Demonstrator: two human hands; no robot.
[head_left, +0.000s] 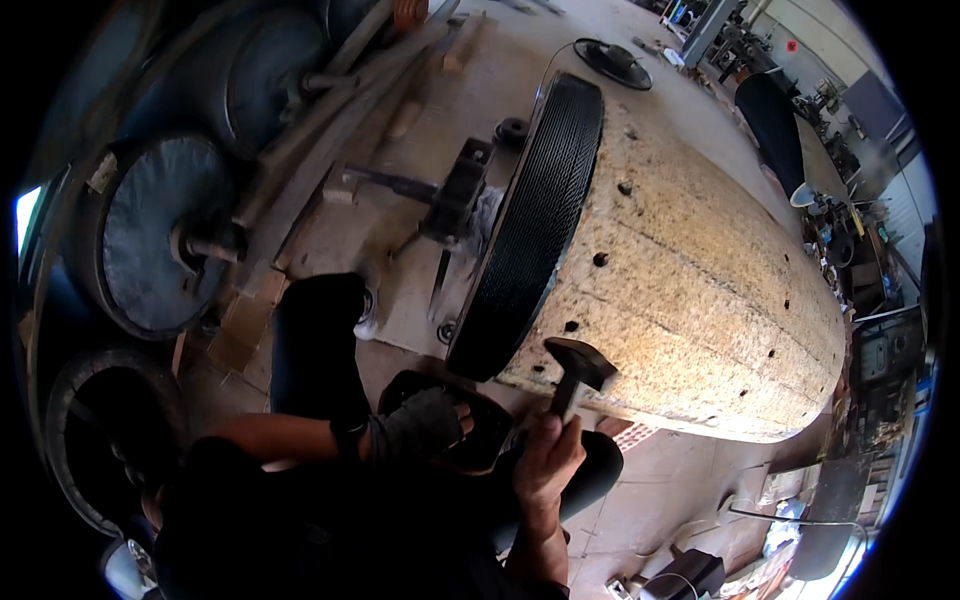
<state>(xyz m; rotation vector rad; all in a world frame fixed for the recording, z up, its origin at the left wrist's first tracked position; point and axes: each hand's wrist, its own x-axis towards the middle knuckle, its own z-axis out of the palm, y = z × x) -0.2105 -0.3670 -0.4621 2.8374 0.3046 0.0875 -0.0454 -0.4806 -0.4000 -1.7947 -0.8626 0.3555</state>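
My right hand (548,460) is wrapped round the handle of a hammer (580,365), its dark head raised in front of the near edge of a large drum. That drum (690,270) has a rough, yellowish surface with several dark holes, and a black ribbed band (530,230) wraps its left end. On my left hand (420,425) is a grey glove with bare fingertips. Its fingers are curled over a dark open container (485,435) between my knees; anything inside the fingers is hidden.
Several dark metal drums (160,235) with shafts stand on the left, beside long wooden beams (320,130). A dark metal block with a shaft (460,190) lies left of the black band. Beyond the big drum is a round black disc (612,63). Clutter lines the right wall.
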